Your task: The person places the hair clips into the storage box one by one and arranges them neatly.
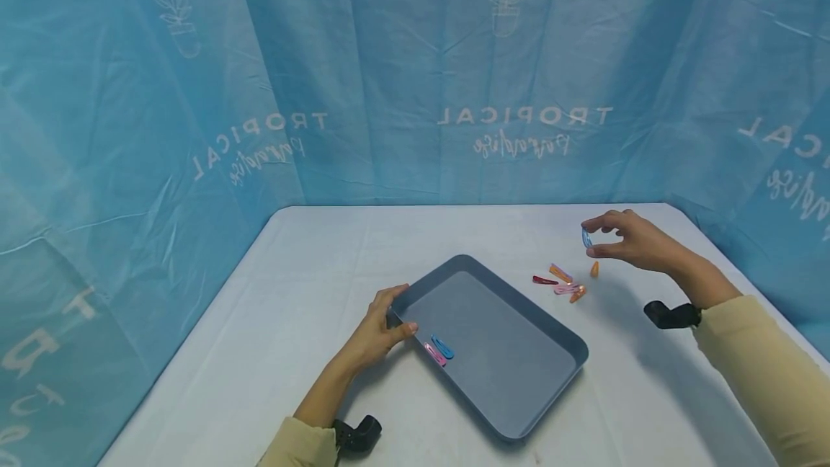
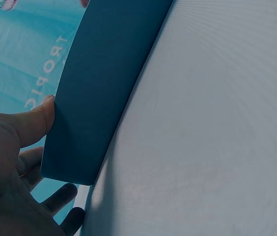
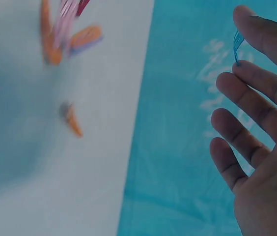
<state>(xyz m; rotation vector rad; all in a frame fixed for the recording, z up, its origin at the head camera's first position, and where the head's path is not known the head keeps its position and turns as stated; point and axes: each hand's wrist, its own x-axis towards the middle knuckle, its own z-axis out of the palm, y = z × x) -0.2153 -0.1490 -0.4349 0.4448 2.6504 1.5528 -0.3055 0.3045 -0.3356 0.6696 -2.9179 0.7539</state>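
Up above the far right of the table, my right hand [image 1: 638,240] pinches a blue snap hair clip [image 1: 586,238] between thumb and forefinger; in the right wrist view the clip [image 3: 237,46] is seen edge-on, the other fingers spread apart. My left hand [image 1: 371,337] grips the left corner of a grey tray [image 1: 499,330], thumb at the rim. From the left wrist view, the tray's outer wall [image 2: 94,98] shows beside the thumb. Inside the tray, near its left side, lie a blue hair clip [image 1: 442,347] and a pink hair clip [image 1: 435,354].
Right of the tray, several loose hair clips lie in a cluster: a dark red one [image 1: 544,280], a pink one [image 1: 566,289] and orange ones [image 1: 577,294]. One orange clip [image 1: 594,269] sits apart, below the right hand. A blue printed curtain [image 1: 402,78] surrounds the white table [image 1: 363,243].
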